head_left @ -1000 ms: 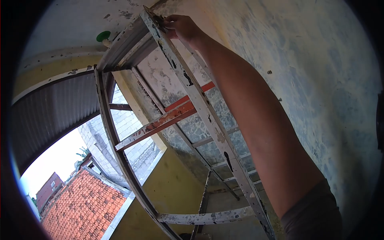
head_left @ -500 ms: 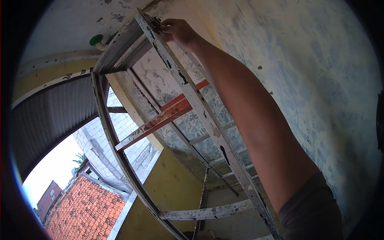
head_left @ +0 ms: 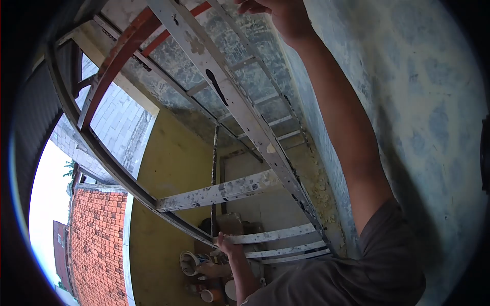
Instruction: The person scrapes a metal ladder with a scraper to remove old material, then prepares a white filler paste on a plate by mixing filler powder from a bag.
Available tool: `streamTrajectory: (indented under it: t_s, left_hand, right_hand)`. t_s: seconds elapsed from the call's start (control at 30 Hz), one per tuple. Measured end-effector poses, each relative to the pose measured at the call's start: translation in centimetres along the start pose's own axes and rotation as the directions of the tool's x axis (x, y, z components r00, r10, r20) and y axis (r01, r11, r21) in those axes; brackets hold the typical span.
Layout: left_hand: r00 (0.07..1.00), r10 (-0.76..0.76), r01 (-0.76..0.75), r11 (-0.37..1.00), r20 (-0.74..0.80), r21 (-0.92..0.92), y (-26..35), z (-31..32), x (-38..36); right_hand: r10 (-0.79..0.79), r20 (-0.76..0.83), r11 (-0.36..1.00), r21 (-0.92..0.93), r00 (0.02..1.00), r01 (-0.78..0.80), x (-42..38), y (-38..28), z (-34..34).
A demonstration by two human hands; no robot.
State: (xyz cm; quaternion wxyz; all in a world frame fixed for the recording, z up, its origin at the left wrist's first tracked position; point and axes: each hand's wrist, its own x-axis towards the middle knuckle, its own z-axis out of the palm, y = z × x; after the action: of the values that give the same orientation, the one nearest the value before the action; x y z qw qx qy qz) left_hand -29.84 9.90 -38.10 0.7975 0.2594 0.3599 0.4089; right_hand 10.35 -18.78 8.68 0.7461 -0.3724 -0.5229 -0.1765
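A paint-spattered metal stepladder (head_left: pixel 224 86) rises in front of me, with a red rung (head_left: pixel 125 43) near its upper part and white rungs lower down. My left hand (head_left: pixel 224 244) is closed on the ladder's left side rail, low down beside a white rung. At the top edge of the view, my right hand (head_left: pixel 283 15) is raised with its fingers apart, to the right of the ladder. Part of that hand is cut off by the frame. I see nothing held in it.
A patchy blue-grey wall (head_left: pixel 423 127) runs close along my right. Beyond the ladder is a low yellow wall (head_left: pixel 176 153), with a tiled roof (head_left: pixel 99 229) outside. A paint bucket (head_left: pixel 190 262) and other containers stand on the floor below.
The view has tipped downward, bringing the lower rungs, floor and my left hand into sight. My right hand has come away from the ladder's top.
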Motion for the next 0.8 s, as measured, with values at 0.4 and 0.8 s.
streamTrajectory:
  t_s: [0.4,0.8]
  left_hand:
    - [0.995,-0.093,0.089,0.982,0.020,0.167,1.6,1.4,-2.8]
    - [1.000,-0.023,0.025,0.978,-0.014,0.208,1.5,-0.4,-2.3]
  right_hand:
    - [0.729,-0.547,0.044,-0.560,0.410,-0.827,-35.6,28.4,-13.6]
    - [0.776,-0.523,0.031,-0.527,0.352,-0.850,-31.4,42.4,-16.2]
